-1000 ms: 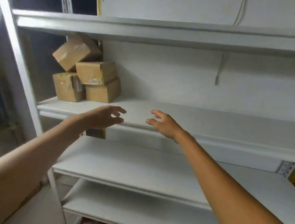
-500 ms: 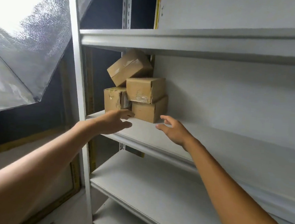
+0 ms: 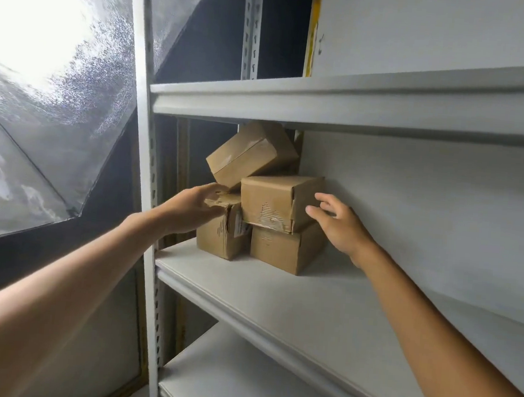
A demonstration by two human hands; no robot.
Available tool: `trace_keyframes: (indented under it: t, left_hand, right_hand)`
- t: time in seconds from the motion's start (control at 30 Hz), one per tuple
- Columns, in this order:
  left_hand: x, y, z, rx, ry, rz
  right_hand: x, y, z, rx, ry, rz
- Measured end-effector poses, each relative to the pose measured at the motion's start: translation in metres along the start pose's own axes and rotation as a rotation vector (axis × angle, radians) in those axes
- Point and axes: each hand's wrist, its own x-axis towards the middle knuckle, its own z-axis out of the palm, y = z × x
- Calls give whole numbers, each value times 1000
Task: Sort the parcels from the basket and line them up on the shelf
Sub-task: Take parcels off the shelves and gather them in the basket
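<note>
Both our arms stretched toward shelf [image 3: 278, 289]; left hand [image 3: 196, 204] fingers straight, touching left box [image 3: 217, 237] top; right hand [image 3: 341, 225] fingers spread, just beside middle box [image 3: 268, 200].

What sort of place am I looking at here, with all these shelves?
Likely a storeroom or parcel-sorting corner, lit for filming: white metal shelving with a slotted upright, four cardboard parcels piled on it, and a bright softbox light beside it.
</note>
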Motion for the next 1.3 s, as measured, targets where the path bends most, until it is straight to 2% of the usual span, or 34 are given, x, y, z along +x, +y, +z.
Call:
trace_keyframes:
  t: [0.2,0.37,0.5,0.67,0.83,0.97,1.1,1.3]
  left_hand:
    - [58,-29,-11,2,119,47]
    - [104,-60,-14,109,203,-6]
    - [136,-81,-13,159,173,-48]
    - [171,-100,-4,-103,135,-24]
    - [183,-118,16,-361,265,72]
    - [187,-125,30,-464,338,89]
    - [187,-124,33,-524,349,106]
    - [175,-130,30,-637,432,56]
  right_hand:
    - [63,-16,11,-68,75,-85]
    - [108,-25,28,-112,106,-125]
    - [141,-35,40,-141,128,-164]
    - [169,-40,55,-174,108,-172]
    - [182,-36,66,-233,150,-172]
    - [187,-35,67,-278,130,-172]
    - [186,-37,71,-257,184,-185]
    - [181,-39,76,-280,123,-191]
